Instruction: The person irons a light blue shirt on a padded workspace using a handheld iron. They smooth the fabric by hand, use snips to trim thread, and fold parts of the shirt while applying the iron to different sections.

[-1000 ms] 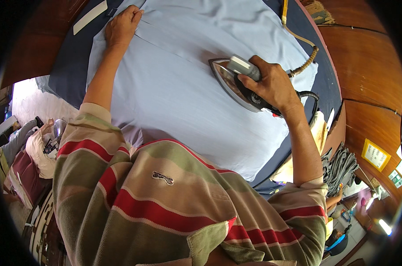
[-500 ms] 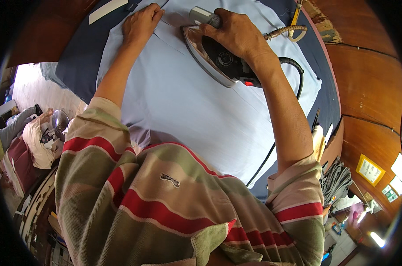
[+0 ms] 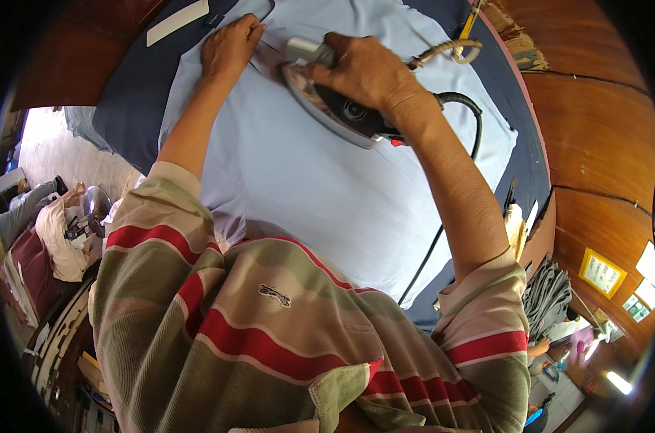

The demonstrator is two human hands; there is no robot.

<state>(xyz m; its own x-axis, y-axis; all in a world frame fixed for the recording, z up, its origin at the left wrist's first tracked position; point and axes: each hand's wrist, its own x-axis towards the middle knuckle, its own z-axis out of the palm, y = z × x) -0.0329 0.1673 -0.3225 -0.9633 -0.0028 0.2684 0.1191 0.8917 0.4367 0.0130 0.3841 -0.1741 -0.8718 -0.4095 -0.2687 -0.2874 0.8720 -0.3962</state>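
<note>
A light blue garment (image 3: 291, 180) lies spread over a dark navy cover (image 3: 129, 115). My right hand (image 3: 374, 76) is wrapped around the handle of a clothes iron (image 3: 342, 108), whose soleplate rests on the cloth with its tip toward the far left. The iron has a black body, a grey front piece and a small red switch. At the far left, my left hand (image 3: 232, 47) is closed, its curled fingers pinching the garment near its upper edge. Part of the cloth under that hand is hidden.
A brown hose and a black cord (image 3: 477, 119) run from the iron's rear to the right. A white strip (image 3: 177, 22) lies on the cover at far left. Wooden panelling (image 3: 594, 137) stands on the right. Piled clothes (image 3: 60, 238) sit at left, dark hanging cloth (image 3: 547, 296) at right.
The iron and my right hand have moved left across the garment, blurred by motion. My left hand has shifted very slightly nearer, still closed on the cloth.
</note>
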